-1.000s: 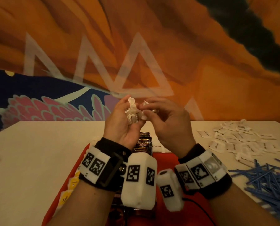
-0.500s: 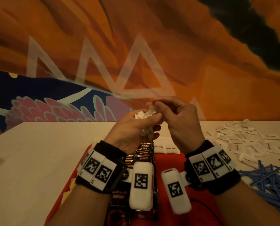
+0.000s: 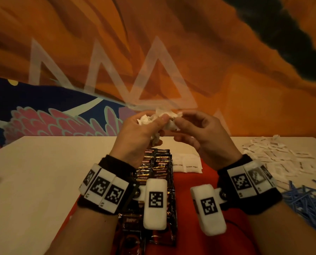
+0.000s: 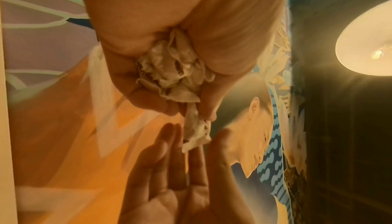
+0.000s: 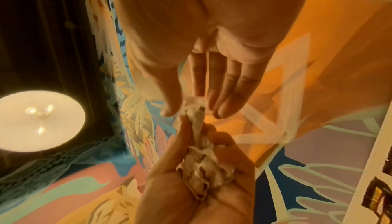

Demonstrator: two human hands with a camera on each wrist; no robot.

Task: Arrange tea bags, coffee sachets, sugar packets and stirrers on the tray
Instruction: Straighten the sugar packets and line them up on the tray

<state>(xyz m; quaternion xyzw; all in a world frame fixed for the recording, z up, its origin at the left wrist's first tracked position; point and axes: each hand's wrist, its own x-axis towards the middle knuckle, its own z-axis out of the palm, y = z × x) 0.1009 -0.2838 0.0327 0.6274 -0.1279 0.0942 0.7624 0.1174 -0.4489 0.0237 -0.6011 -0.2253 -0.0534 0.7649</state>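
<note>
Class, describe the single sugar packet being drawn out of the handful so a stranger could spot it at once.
Start at the red tray on the table; both hands are raised above its far end. The left hand grips a crumpled bunch of white sugar packets. The one you want is the packet sticking out of the bunch, pinched by the right hand; the others stay bunched in the left palm.

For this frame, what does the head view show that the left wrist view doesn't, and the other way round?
Only the head view shows the red tray with coffee sachets and two brown sugar packets on it, plus loose white packets and blue stirrers on the table. Only the left wrist view shows a lit ceiling lamp and the crumpled packets bunched in the left palm. Both show the left hand gripping that bunch and the right hand pinching one packet from it.
</note>
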